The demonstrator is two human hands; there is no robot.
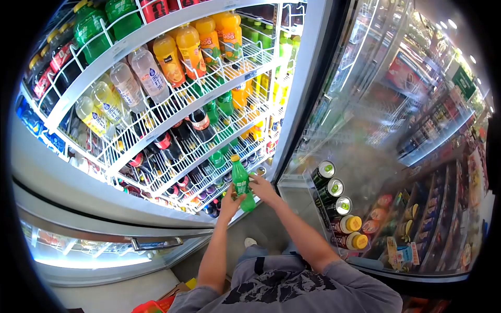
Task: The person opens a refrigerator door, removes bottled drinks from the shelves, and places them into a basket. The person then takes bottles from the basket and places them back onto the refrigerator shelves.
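Note:
A green bottle with a yellow cap (240, 180) is held upright, slightly tilted, in front of the lower shelves of an open drinks fridge. My left hand (229, 202) grips its lower left side, fingers around it. On the right side, my right hand (261, 187) has its fingers closed against the bottle near the label. Behind the bottle, white wire shelves (209, 94) carry rows of bottles, among them orange ones (169, 60), clear ones (148, 73) and dark ones (202, 125).
The glass door (365, 130) stands open at the right. Beside it are several cans (335, 187) and yellow-capped bottles (350, 224). A closed fridge door with a handle (156, 243) is at lower left. Something red (154, 307) lies at the bottom.

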